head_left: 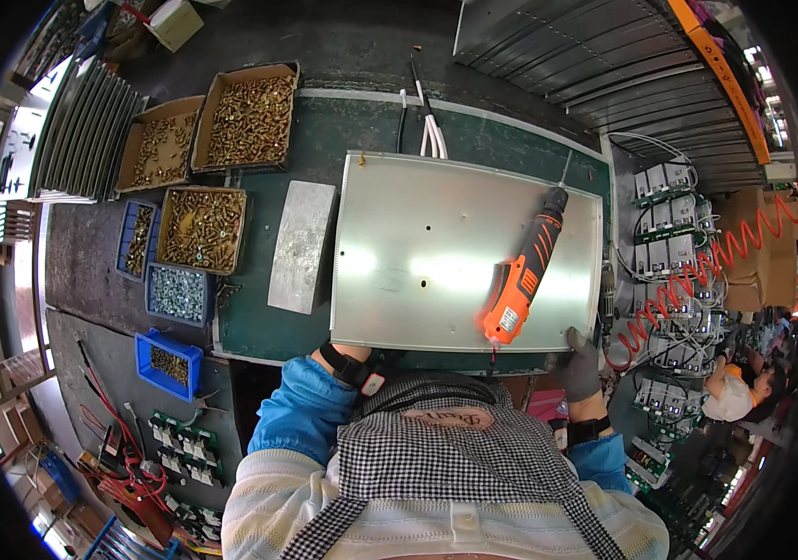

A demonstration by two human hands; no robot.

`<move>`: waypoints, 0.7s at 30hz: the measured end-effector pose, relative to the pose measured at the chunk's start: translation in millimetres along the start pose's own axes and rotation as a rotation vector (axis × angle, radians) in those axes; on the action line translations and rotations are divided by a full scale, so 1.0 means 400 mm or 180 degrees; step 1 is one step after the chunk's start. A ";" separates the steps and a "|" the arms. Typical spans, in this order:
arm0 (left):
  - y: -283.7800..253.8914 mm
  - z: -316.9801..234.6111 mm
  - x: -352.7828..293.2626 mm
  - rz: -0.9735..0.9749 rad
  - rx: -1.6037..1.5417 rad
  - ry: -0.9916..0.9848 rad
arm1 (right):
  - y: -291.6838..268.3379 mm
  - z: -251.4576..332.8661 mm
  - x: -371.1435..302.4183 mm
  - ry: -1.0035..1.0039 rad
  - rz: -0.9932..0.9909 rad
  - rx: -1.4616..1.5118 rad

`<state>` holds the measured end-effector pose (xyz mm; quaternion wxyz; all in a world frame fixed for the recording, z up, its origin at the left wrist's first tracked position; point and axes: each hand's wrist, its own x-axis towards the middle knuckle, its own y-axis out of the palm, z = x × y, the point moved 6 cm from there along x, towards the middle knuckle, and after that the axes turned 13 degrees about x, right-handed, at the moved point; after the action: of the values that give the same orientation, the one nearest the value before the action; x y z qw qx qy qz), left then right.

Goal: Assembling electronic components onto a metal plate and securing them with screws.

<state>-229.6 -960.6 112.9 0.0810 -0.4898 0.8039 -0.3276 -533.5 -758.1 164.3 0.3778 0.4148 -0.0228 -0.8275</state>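
Note:
A flat silver sheet-metal panel [399, 243] lies in front of me over the green work mat. Across its right half rests an orange and black cordless screwdriver [531, 266], its long bit pointing to the far right. My right hand [580, 366], in a grey glove, grips the panel's near right corner, with the thumb over the edge and the other fingers mostly hidden. At the panel's near left edge my left wrist [352, 353] shows below a dark band. The left hand itself is hidden under the panel, so its fingers cannot be made out.
Left of the panel lies a silver metal block [302, 247]. Beyond it stand cardboard trays of brass-coloured screws [248, 121] and blue bins [167, 364] of small fasteners. White cables [432, 138] emerge behind the panel. A red coiled hose [688, 280] hangs by stacked electronic units [667, 250] at right.

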 end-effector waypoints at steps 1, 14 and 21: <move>0.002 0.000 0.001 0.0004 -0.0004 0.0001 | -0.002 0.000 0.001 0.0000 -0.0031 0.0007; 0.018 -0.007 0.007 0.0000 -0.0009 0.0036 | -0.005 -0.004 -0.006 -0.0164 -0.0203 0.0013; 0.027 -0.005 0.034 -0.0001 0.0027 0.0085 | -0.005 -0.027 -0.015 -0.0192 -0.0212 0.0122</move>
<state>-245.5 -967.8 110.4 0.0723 -0.4853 0.8034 -0.3375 -525.0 -749.9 160.6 0.3411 0.3974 -0.0362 -0.8511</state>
